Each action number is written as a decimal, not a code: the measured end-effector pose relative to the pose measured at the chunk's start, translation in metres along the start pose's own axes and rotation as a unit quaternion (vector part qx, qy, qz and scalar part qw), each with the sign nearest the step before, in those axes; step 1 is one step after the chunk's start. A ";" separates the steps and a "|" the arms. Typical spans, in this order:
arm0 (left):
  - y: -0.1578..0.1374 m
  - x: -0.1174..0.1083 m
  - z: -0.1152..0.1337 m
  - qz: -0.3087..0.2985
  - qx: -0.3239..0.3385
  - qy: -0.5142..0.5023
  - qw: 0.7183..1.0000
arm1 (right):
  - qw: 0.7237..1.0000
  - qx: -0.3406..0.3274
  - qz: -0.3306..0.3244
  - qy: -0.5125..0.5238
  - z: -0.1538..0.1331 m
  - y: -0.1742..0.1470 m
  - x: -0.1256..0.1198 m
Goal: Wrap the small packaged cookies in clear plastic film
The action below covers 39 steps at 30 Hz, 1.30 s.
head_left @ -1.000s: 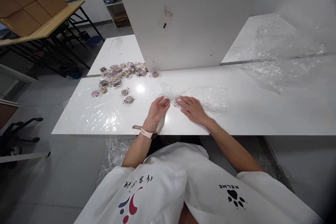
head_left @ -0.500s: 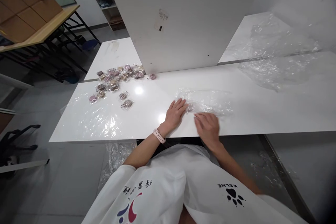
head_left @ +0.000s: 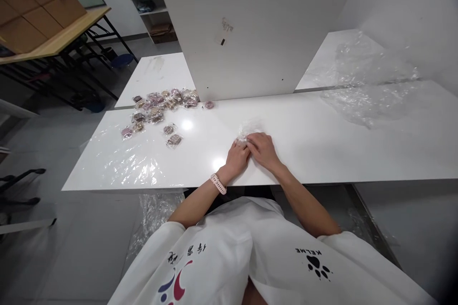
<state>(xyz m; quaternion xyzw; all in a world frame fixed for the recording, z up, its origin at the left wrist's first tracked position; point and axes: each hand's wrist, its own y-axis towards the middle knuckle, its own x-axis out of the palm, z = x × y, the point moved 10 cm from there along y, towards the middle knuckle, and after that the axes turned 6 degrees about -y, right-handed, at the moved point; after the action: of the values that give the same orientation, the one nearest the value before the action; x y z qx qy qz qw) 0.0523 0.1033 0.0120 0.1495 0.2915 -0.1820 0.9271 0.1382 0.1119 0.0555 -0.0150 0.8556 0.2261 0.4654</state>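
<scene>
On the white table, a bunched piece of clear plastic wrap (head_left: 249,127) lies in front of my hands. My left hand (head_left: 238,158) has its fingers bent at the near edge of the wrap and pressed on it. My right hand (head_left: 264,148) grips the wrap close beside it, the fingertips of both hands almost touching. Whatever may lie inside the wrap is hidden by my fingers. To the left are two small sweets in clear wrappers, a nearer one (head_left: 174,140) and a farther one (head_left: 169,128).
A heap of small wrapped sweets (head_left: 155,100) sits at the back left of the white table (head_left: 339,152). Clear film (head_left: 132,162) covers the left end. A larger crumpled plastic sheet (head_left: 361,102) lies at the right. An upright white panel (head_left: 250,33) stands behind.
The plastic wrap, which lay spread out to the right, is now folded over and bunched to the left. My right hand has moved left and forward, up against my left hand.
</scene>
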 end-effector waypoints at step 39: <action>0.066 -0.067 -0.042 0.153 -0.078 0.066 0.983 | 0.990 0.103 0.079 0.061 0.124 -0.001 -0.020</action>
<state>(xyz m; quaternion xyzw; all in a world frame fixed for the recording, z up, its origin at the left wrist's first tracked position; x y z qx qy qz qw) 0.0088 0.1945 0.0306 0.1310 0.3392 -0.0048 0.9315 0.2472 0.1566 0.0134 0.0871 0.8995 0.1712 0.3925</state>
